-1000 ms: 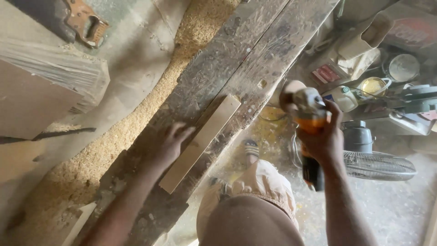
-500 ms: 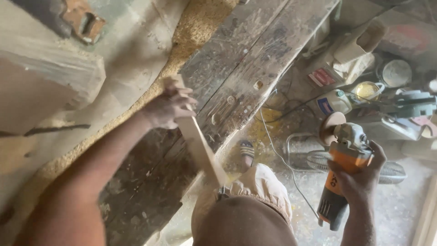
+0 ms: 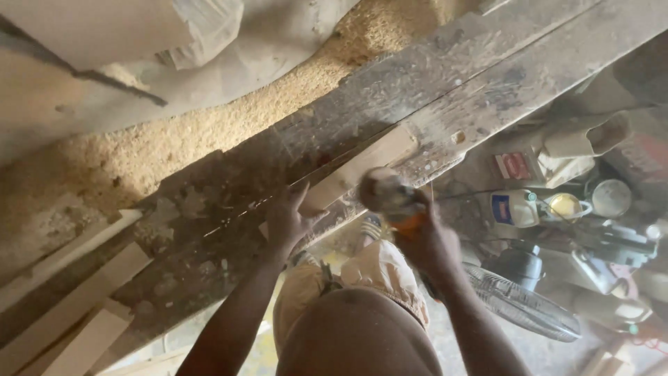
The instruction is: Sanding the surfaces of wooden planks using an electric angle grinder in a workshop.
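Observation:
A pale wooden strip lies along the near edge of a dark, scarred workbench. My left hand presses flat on the strip's near end and holds it down. My right hand grips an orange angle grinder, whose sanding disc sits on the strip just right of my left hand. The grinder and right hand are blurred by motion.
Sawdust is heaped behind the bench. Pale wood offcuts lie at the lower left. A fan, a white bottle, tins and boxes crowd the floor to the right. My knee is below the bench edge.
The strip, lifted in my left hand half a second ago, now lies back on the bench edge. My right hand brought the grinder from the right onto it. The view shifted.

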